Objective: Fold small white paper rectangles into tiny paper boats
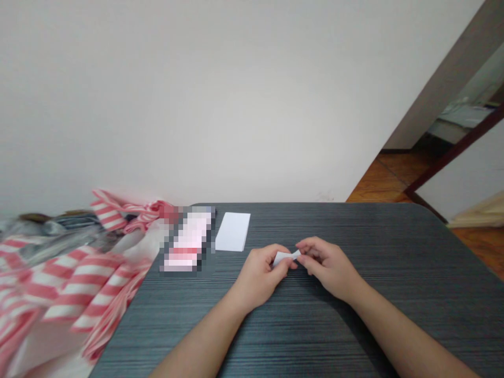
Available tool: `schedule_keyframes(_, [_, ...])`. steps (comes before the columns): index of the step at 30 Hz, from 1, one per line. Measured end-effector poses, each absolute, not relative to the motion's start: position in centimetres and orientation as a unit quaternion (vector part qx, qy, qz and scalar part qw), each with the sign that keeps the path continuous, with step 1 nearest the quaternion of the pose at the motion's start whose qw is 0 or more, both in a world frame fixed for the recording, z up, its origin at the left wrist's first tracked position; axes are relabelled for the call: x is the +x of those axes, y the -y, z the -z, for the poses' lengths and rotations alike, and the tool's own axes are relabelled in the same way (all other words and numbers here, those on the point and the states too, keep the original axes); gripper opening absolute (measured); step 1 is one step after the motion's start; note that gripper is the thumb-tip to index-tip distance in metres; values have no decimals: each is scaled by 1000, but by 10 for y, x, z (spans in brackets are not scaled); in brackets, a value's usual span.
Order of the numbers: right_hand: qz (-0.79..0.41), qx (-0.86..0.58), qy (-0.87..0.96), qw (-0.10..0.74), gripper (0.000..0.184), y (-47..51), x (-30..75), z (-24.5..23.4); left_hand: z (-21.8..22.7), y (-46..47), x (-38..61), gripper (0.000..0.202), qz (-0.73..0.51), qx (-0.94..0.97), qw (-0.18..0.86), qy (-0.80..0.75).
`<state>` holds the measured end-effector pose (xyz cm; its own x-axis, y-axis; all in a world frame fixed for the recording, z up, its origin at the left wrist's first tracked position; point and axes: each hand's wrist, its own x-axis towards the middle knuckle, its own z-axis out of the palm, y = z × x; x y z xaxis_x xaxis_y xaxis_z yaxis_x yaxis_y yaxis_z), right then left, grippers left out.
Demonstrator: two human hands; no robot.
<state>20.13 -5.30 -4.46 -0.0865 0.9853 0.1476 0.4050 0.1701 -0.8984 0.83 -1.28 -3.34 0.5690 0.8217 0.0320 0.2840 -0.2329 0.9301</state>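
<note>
A small folded piece of white paper [282,258] is being held up over the middle of the bench [299,336], roughly midway between its left and right edges. The left hand [262,275] is pinching the paper's left part, thumb on the near side, fingers curling behind. The right hand [331,268] is meeting the paper's right end, its thumb and fingers curling around the tip; whether they are pinching it firmly, I cannot tell. Both forearms are reaching in from the near side.

Beyond the left hand, a thin stack of white sheets [232,231] is lying flat near the far edge, left of centre. Just beside it, a flat pixelated object [188,241], pink and white with dark borders, is resting along the left edge by the far left corner. Past that edge, red-and-white striped cloth [84,281] is lying heaped. A pale wall [252,105] is rising behind the far edge, and wooden floor [378,178] is showing beyond the far right corner.
</note>
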Motion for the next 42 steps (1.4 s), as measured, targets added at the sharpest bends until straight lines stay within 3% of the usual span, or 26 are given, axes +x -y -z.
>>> schedule_keyframes(2, [-341, -544, 667, 377, 8, 53, 201, 40, 33, 13, 8, 23, -275, 731, 500, -374])
schedule_keyframes(4, [-322, -550, 679, 364, 13, 53, 201, 35, 33, 13, 8, 23, -270, 732, 501, -375])
schedule_keyframes(15, [-322, -549, 682, 360, 19, 54, 200, 32, 30, 13, 9, 27, -255, 729, 517, -368])
schedule_keyframes(22, [-318, -516, 692, 393, 11, 53, 200, 31, 33, 13, 9, 25, -254, 701, 552, -374])
schedule_keyframes(30, [-306, -443, 719, 440, 16, 52, 205, 35, 31, 14, 10, 23, -258, 654, 610, -365])
schedule_keyframes(42, [-260, -419, 766, 412, 22, 53, 208, 33, 33, 14, 11, 23, -251, 589, 682, -353])
